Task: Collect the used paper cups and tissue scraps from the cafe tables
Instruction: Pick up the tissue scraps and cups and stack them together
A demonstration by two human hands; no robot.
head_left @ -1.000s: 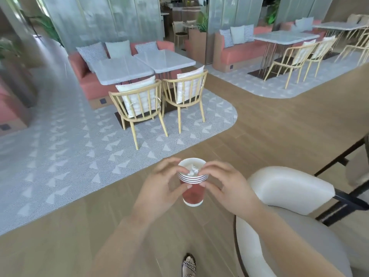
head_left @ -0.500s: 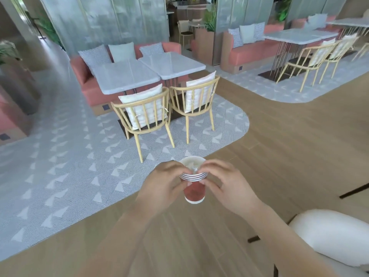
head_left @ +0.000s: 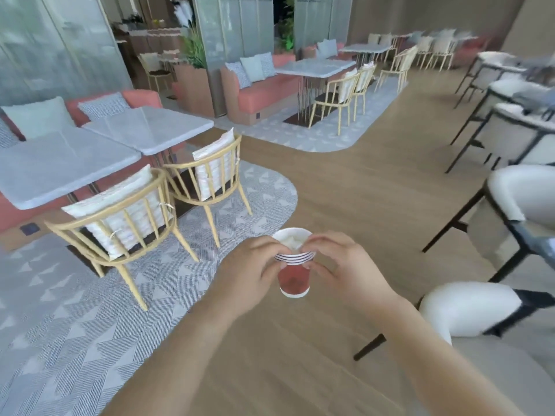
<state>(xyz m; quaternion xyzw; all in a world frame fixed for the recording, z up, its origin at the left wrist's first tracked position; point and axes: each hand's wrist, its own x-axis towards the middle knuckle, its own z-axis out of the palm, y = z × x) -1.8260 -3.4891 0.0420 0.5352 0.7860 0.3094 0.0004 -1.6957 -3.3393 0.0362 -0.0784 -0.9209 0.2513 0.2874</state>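
Both forearms are bare, no sleeve reaching into view. The left hand [head_left: 249, 273] and right hand [head_left: 345, 270] wear no gloves. Through the motion blur, the fingers [head_left: 315, 244] seem ringless.

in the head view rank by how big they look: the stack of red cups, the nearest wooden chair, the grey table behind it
1. grey table, cut off at the frame's left edge
2. nearest wooden chair, which looks close to the table in size; its nearness makes the order unsure
3. stack of red cups, held by left hand and right hand
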